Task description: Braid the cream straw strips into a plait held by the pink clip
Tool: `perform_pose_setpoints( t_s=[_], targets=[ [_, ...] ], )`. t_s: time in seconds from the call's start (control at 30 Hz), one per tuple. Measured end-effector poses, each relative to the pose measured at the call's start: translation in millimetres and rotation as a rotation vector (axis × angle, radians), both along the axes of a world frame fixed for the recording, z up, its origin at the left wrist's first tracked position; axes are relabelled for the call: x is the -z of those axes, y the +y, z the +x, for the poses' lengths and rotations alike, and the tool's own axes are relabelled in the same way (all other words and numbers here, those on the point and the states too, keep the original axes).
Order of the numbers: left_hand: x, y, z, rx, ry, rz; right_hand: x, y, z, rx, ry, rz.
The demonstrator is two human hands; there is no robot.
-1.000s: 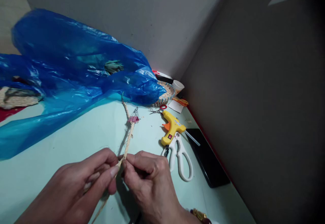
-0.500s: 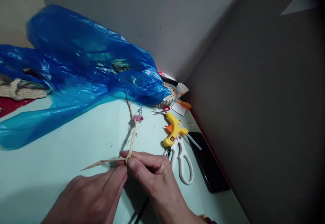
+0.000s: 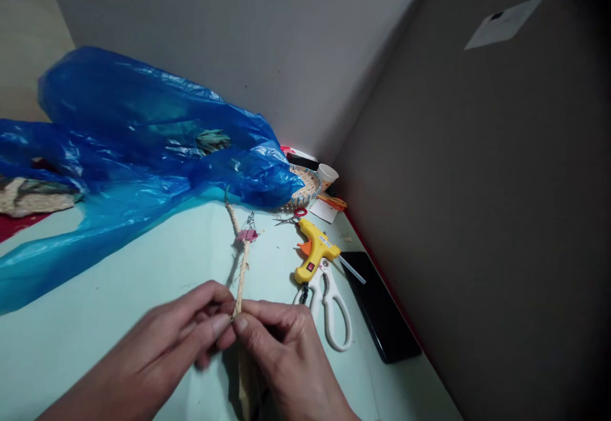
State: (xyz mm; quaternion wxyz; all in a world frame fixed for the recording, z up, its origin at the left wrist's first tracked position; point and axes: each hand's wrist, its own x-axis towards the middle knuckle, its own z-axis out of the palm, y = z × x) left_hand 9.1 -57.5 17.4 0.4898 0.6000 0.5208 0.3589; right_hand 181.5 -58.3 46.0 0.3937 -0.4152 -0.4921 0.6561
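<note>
A thin pale braided cord (image 3: 242, 278) runs from my fingers away across the table. A pink binder clip (image 3: 247, 235) grips it farther up, and past the clip the cord reaches the blue bag. My right hand (image 3: 289, 341) pinches the cord's near end between thumb and index finger. Against the same spot, my left hand (image 3: 184, 328) has thumb and fingers closed together on the braid's end. A wide pale strip (image 3: 245, 376) hangs down below the right hand, partly hidden by it.
A large blue plastic bag (image 3: 143, 134) covers the back left. To the right lie a yellow glue gun (image 3: 312, 249), white-handled shears (image 3: 338, 319), small scissors (image 3: 289, 218) and a black phone-like slab (image 3: 386, 313). Behind stand a woven basket (image 3: 310, 182) and paper cup (image 3: 327, 176).
My left hand has turned, its thumb now uppermost at the braid's end. The strip that stuck out leftward no longer shows there; a strip now hangs below. The view has shifted slightly.
</note>
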Motion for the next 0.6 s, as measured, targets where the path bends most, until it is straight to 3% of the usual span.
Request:
perform_pose_setpoints(
  t_s=[0.07,0.13,0.3,0.47,0.6],
  targets=[
    [-1.2,0,8,0.007,-0.235,-0.287,3.2,-2,1,-0.035,0.020,0.029],
    [-1.8,-2,14,-0.071,-0.375,-0.398,11.1,-6,2,0.005,-0.056,0.072],
    [-1.1,-6,16,-0.096,-0.323,-0.533,32.1,-14,8,0.064,-0.341,0.116],
    [14.3,-6,12,-0.105,-0.333,-0.519,24.5,-11,10,-0.030,-0.463,0.173],
    [23.4,-6,7,-0.079,-0.201,-0.425,11.9,-7,13,-0.078,-0.611,0.264]
  ],
)
